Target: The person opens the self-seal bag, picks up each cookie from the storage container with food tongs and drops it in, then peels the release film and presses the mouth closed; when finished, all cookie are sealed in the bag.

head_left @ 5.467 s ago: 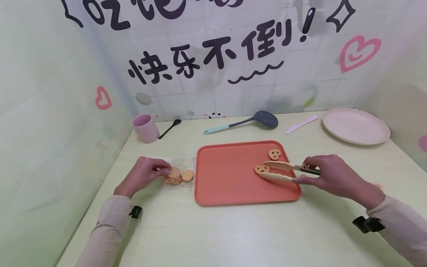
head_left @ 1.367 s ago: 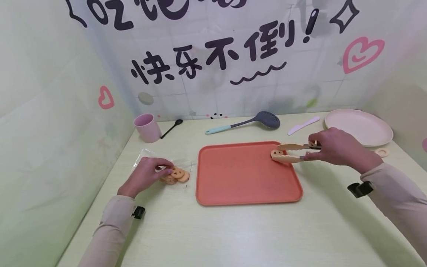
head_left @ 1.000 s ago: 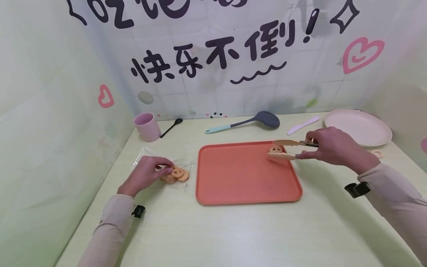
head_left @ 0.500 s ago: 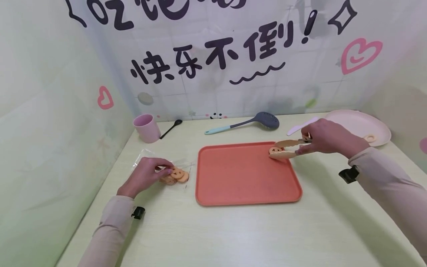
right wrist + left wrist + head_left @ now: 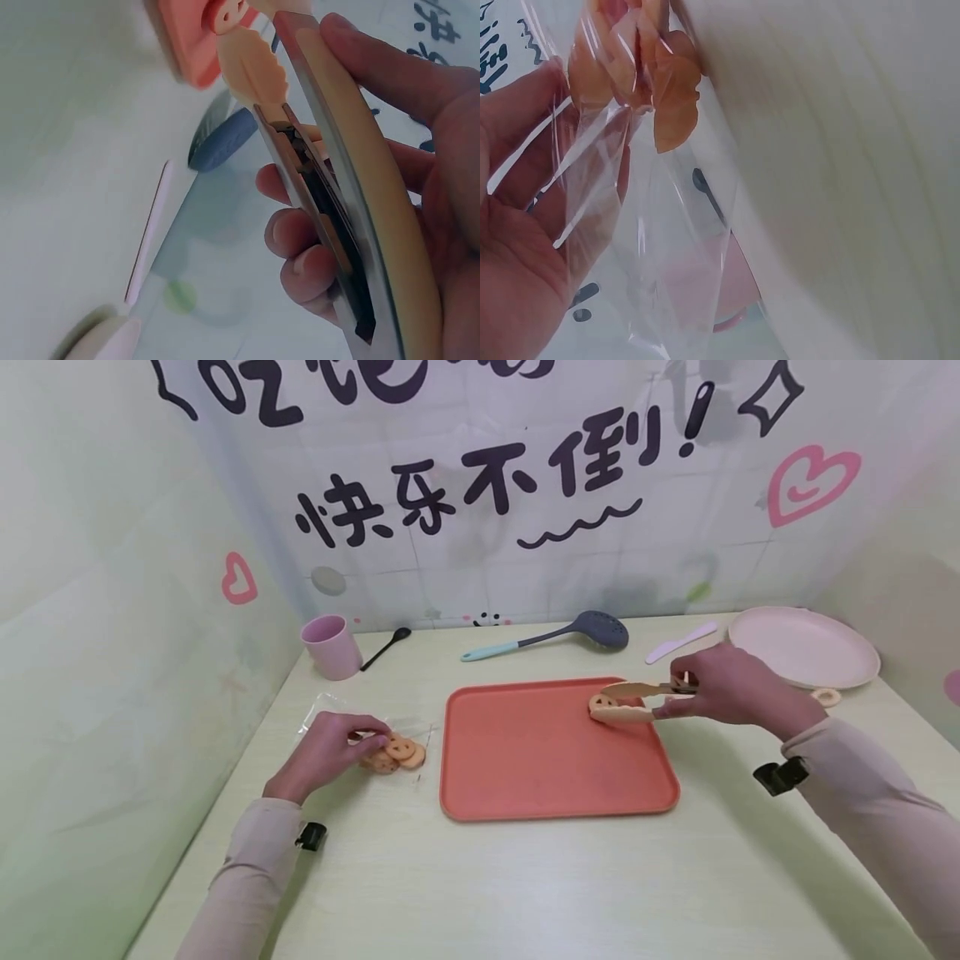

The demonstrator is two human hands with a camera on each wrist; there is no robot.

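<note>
My left hand (image 5: 330,747) pinches a clear plastic bag with several round cookies (image 5: 405,756) at its end, left of the tray. In the left wrist view, the bag (image 5: 652,255) hangs across the palm, with the cookies bunched at the top. My right hand (image 5: 738,685) grips a pair of tongs (image 5: 630,714), thumb on one arm and fingers curled along the other. The beige scalloped tips stand spread at either side of a face-holed cookie (image 5: 601,702) on the orange tray (image 5: 525,768), near its back right corner. Part of the cookie lies hidden behind them.
Along the back stand a pink cup (image 5: 332,653), a black spoon (image 5: 385,648) and a slotted skimmer (image 5: 600,629). Farther right lie a lilac knife (image 5: 679,643) and a pale pink plate (image 5: 802,647), close behind my right hand.
Two cookies sat apart on the tray 5.5 seconds ago; one shows now. The tongs went to the back right corner, then shifted slightly left along with the cookie. My left hand barely moved.
</note>
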